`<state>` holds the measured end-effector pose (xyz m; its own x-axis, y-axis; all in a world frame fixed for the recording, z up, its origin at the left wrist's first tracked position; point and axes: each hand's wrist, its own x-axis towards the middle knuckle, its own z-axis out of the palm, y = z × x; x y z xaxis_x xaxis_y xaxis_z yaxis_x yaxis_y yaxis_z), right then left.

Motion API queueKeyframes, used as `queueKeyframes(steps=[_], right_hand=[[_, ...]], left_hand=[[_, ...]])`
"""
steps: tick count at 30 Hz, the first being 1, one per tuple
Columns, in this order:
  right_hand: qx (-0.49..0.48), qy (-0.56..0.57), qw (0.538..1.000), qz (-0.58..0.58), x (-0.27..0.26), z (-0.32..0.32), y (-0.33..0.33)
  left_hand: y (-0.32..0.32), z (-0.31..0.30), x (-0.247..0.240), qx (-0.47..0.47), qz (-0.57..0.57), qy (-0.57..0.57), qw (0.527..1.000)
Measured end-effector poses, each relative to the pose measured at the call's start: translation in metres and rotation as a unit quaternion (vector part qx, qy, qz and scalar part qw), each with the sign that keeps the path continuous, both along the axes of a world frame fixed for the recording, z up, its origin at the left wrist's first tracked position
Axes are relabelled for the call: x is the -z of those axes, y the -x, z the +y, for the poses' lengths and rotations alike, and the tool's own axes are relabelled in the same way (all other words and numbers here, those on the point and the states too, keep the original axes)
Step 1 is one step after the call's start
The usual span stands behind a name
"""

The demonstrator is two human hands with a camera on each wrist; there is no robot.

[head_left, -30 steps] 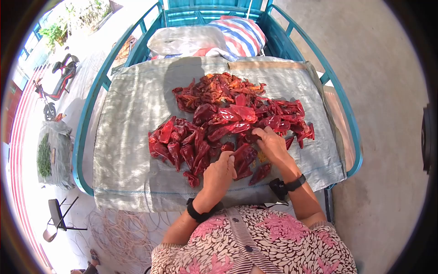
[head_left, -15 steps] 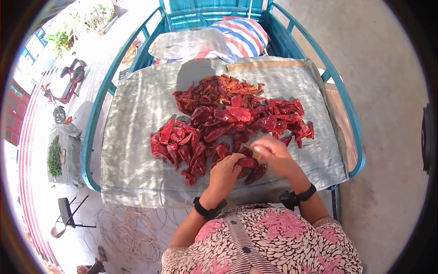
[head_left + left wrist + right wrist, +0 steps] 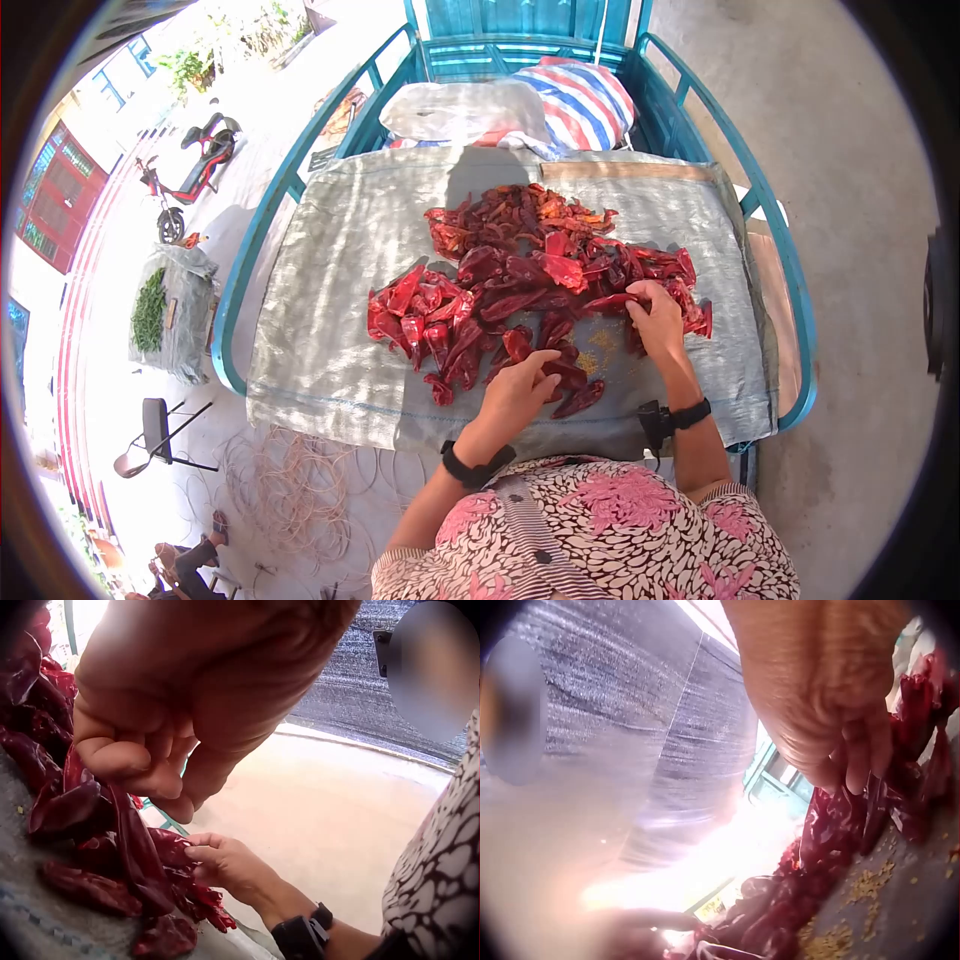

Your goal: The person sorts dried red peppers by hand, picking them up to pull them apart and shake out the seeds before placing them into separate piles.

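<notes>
Glossy dried red peppers [image 3: 515,300] lie heaped on a grey woven sheet [image 3: 320,260]. At the right of the heap my right hand [image 3: 657,318] pinches a red pepper [image 3: 608,304] between thumb and fingers. In the right wrist view, a wrinkled pepper [image 3: 832,821] shows below the fingertips. My left hand [image 3: 515,402] is over the front peppers, its thumb and forefinger apart beside a dark red pepper [image 3: 567,376]. The left wrist view has the loosely bent fingers [image 3: 131,757] above a long pepper [image 3: 136,847], partly covering the peppers behind.
Yellow seeds [image 3: 602,345] are scattered between my hands. Blue rails [image 3: 268,235] border the cart bed on both sides. Behind the heap lie a striped sack [image 3: 590,105] and a pale bag [image 3: 460,112]. A scooter [image 3: 195,170] and a chair [image 3: 157,430] stand off left.
My right hand has moved from the front peppers to the heap's right side and now pinches a pepper. My left hand's grip has loosened. The view has shifted, bringing more left-hand ground into sight.
</notes>
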<state>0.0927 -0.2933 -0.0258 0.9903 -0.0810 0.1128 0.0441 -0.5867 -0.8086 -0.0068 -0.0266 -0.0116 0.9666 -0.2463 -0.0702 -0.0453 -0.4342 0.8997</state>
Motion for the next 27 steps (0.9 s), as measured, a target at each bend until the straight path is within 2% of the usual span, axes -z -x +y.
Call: queueKeyframes(steps=[3, 5, 7, 10, 13, 14, 17, 20, 23, 27], right_hand=[[0.016, -0.148, 0.987, 0.061, -0.016, 0.002, 0.017], [-0.073, -0.191, 0.978, 0.023, -0.016, 0.011, 0.030], [-0.190, -0.194, 0.961, -0.048, -0.010, 0.029, 0.037], [-0.206, -0.248, 0.929, 0.181, -0.043, 0.050, 0.050], [-0.128, -0.047, 0.990, 0.029, -0.015, 0.049, 0.025], [-0.119, 0.032, 0.990, -0.067, -0.001, 0.051, 0.016], [-0.110, 0.198, 0.969, -0.097, 0.013, 0.063, 0.002], [-0.124, 0.272, 0.954, -0.021, 0.024, 0.071, -0.005], [-0.118, 0.223, 0.967, -0.027, 0.028, 0.059, -0.005], [-0.145, 0.227, 0.961, -0.071, 0.027, 0.054, 0.001]], left_hand=[[0.002, -0.002, -0.003, -0.042, -0.018, 0.045, 0.998], [0.003, -0.007, -0.009, -0.095, -0.029, 0.068, 0.993], [0.004, -0.010, -0.012, -0.098, -0.017, 0.028, 0.995], [0.004, -0.005, -0.002, -0.083, 0.023, 0.005, 0.996], [0.002, 0.005, 0.012, -0.113, 0.022, -0.013, 0.993], [0.001, 0.006, 0.013, -0.132, 0.012, -0.021, 0.991], [-0.001, 0.005, -0.011, -0.136, -0.024, -0.095, 0.986], [0.002, 0.007, -0.023, -0.094, 0.016, -0.138, 0.986], [0.006, 0.009, -0.013, -0.136, 0.008, -0.059, 0.989], [0.009, 0.009, 0.001, -0.096, 0.003, -0.031, 0.995]])
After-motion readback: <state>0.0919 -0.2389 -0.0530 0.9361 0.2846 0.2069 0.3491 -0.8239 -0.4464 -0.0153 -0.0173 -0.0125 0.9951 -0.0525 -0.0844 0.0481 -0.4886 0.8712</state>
